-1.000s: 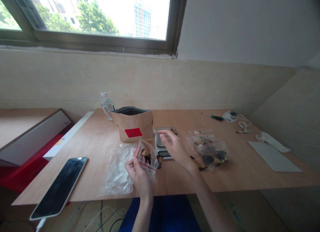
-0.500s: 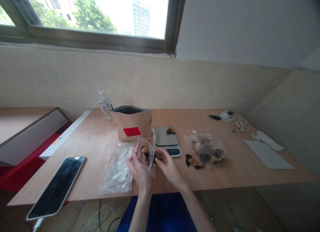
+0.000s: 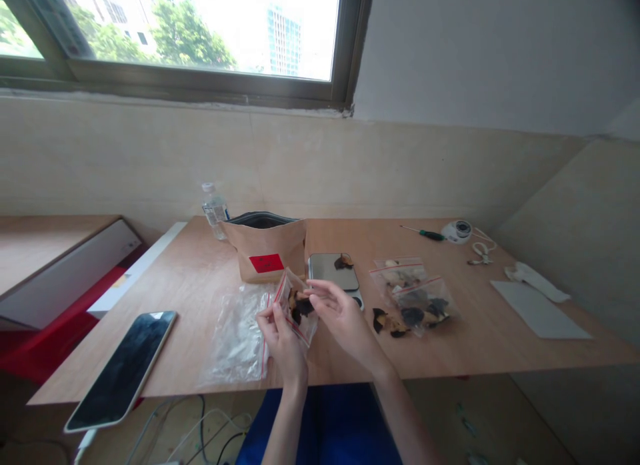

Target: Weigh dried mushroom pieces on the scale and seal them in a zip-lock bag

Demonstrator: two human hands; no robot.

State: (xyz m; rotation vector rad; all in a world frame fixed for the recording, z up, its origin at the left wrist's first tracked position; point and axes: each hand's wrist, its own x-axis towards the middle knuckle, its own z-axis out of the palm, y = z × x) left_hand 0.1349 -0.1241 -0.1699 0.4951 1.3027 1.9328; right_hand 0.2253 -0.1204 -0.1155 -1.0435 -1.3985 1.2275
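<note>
- Currently, one dark dried piece (image 3: 343, 261) sits on the platform of a kitchen scale (image 3: 327, 267), which is partly hidden behind the right hand (image 3: 345, 325).
- A few dark and tan dried pieces (image 3: 300, 306) are inside a small zip bag (image 3: 306, 326), and its red-striped mouth is open.
- More dried pieces (image 3: 387, 323) lie loose on the wooden table (image 3: 165, 361), just beside two more zip bags (image 3: 413, 297) that hold pale and dark pieces.
- The small zip bag is held up above the table, in front of the scale and over the edge of a crumpled clear plastic bag (image 3: 237, 338).
- The left hand (image 3: 283, 348) pinches the bag's lower edge between thumb and fingers.
- The right hand's fingers (image 3: 320, 295) are spread slightly and curve toward the bag's mouth. Whether they pinch a piece or the plastic cannot be told.
- The bag looks limp and crinkled, and its contents are bunched at one side.
- A brown paper pouch (image 3: 265, 251) with a red label stands behind the bag, and a phone (image 3: 120, 371) lies to the left.
</note>
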